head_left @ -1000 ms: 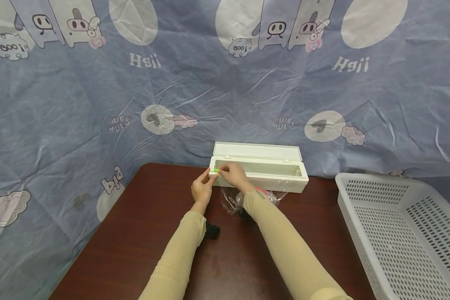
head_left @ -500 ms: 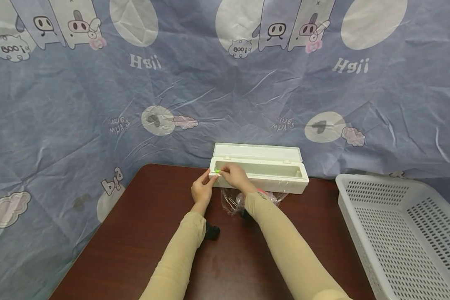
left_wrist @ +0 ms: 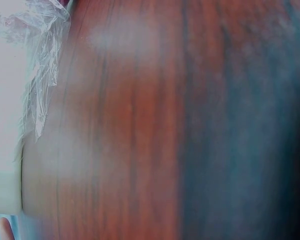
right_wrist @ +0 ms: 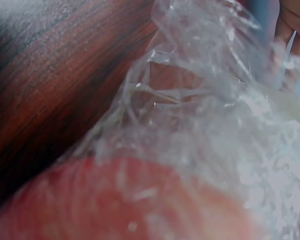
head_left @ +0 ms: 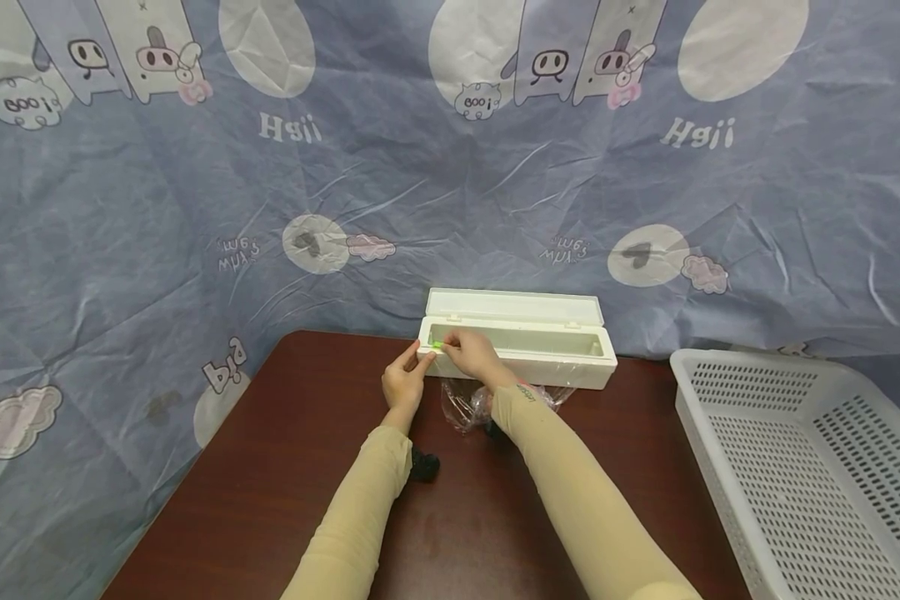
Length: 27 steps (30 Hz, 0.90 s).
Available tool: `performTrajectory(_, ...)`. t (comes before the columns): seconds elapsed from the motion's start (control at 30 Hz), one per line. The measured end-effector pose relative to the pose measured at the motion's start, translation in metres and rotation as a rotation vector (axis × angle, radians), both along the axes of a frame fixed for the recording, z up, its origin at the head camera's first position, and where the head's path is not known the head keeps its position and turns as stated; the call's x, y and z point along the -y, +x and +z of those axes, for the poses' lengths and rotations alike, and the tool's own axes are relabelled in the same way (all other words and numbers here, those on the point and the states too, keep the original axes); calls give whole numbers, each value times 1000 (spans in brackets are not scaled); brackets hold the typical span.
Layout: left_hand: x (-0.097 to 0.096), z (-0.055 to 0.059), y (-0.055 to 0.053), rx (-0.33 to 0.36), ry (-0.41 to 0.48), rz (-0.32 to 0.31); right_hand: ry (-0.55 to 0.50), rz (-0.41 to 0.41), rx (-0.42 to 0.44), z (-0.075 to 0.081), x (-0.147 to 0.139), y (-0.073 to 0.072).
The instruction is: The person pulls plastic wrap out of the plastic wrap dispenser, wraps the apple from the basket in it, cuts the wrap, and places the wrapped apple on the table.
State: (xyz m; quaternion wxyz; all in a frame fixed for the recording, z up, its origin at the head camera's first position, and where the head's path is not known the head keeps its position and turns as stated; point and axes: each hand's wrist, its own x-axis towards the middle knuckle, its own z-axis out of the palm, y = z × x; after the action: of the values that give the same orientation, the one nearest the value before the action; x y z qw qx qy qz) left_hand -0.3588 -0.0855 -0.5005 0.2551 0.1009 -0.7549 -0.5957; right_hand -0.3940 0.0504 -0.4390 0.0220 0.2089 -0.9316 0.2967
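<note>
A long white cling film box stands at the back of the table with its lid raised. My left hand grips the box's left end, thumb at the front edge. Inside that end, my right hand pinches a small bright green piece, probably the cutter slider. Clear cling film hangs crumpled from the front. Under the film lies a rounded red thing, large in the right wrist view; its kind is unclear. The left wrist view has the box corner and some fingertips.
A grey perforated plastic basket stands at the right. Black gear shows beneath the left wrist. Right behind the dark red wooden table hangs a printed blue cloth.
The right hand and the green piece have shifted very slightly to the right. The left hand stays on the box's end. The head view has tilted a little.
</note>
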Motion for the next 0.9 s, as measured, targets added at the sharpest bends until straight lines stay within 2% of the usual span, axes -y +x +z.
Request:
performTrajectory(0.37, -1, -2, 1, 22, 4, 5, 52, 18, -57, -3, -3, -4)
performTrajectory(0.57, 0, -3, 1, 23, 17, -8, 47, 23, -60, -3, -4, -4)
performTrajectory(0.9, -1, 1, 1, 13, 1, 6, 28, 26, -53, 0, -6, -4)
